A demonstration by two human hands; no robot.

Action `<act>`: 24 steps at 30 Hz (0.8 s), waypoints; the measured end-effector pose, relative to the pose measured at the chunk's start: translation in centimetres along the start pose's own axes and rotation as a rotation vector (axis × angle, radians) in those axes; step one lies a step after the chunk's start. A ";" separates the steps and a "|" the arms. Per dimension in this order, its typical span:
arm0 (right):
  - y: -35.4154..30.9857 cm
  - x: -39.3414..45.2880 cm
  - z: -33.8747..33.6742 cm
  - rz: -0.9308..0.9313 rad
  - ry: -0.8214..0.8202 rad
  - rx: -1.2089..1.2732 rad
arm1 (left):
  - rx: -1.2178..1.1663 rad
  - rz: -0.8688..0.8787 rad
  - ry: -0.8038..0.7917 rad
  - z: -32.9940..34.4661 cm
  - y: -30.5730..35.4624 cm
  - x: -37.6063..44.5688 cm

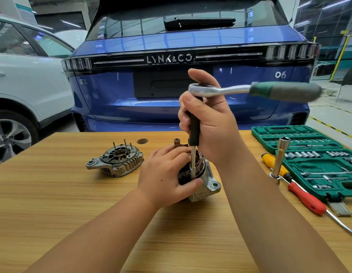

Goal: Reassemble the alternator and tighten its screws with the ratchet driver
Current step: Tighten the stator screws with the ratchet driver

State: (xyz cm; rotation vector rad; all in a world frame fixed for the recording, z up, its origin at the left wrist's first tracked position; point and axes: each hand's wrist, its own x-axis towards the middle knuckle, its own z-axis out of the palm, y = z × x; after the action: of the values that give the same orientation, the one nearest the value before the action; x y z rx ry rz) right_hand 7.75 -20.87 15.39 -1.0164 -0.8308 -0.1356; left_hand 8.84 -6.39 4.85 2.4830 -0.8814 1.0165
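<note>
A blue car (190, 79) fills the back of a workshop bay, a white car (23, 75) to its left. In front lies the wood-grain tabletop (62, 203). At its right edge sits an open green socket case (309, 154), with a red screwdriver (307, 200), a yellow one (269, 160) and an upright long socket (280, 156) just beside it.

Near the middle stands the alternator body (205, 181), copper windings showing. Its rear cover (116, 160), studs up, lies apart to the left, so reassembly is only partly done.

The left hand (167, 174) is wrapped round the body, steadying it. The right hand (206, 119) is clamped on the black extension (193, 127) of the ratchet (250, 90), whose handle sticks out to the right. The tip (192, 172) drops into the windings side; the screw itself is hidden.

The step in hand looks like tightening a screw in the body. Next calls for holding the extension plumb, swinging the handle, bracing the body against turning, then fitting the cover.
</note>
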 end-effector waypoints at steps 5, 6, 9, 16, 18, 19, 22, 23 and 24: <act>0.3 -0.3 0.4 0.025 -0.130 0.064 | 0.032 0.014 0.053 -0.1 0.4 -0.1; 0.1 -0.2 0.4 0.059 -0.142 0.129 | 0.033 0.009 0.044 -0.1 0.4 -0.1; -0.5 0.0 -0.1 0.159 -0.190 0.265 | 0.014 0.016 0.047 -0.1 0.2 -0.1; 0.0 -0.1 1.1 0.140 0.025 0.105 | -0.078 0.020 0.100 -0.1 0.5 -0.1; 0.1 0.1 1.4 0.097 0.186 -0.090 | -0.011 -0.009 0.007 0.0 0.3 -0.2; 0.1 0.3 1.2 0.099 0.260 -0.144 | 0.003 -0.020 -0.016 0.0 0.1 -0.2; -0.4 0.7 0.2 0.202 0.281 -0.073 | 0.012 -0.013 -0.004 0.0 0.1 -0.2; -0.5 0.7 -0.2 0.233 0.213 0.013 | 0.010 -0.006 0.008 0.0 0.1 -0.2; -0.6 0.6 -0.4 0.236 0.138 0.104 | 0.005 0.002 0.018 0.0 0.0 -0.2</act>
State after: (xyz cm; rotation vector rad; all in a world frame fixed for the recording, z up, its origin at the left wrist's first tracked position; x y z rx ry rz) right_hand 8.17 -21.36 16.09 -0.9876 -0.5815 0.0385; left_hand 8.74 -6.32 4.72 2.4733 -0.8764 1.0415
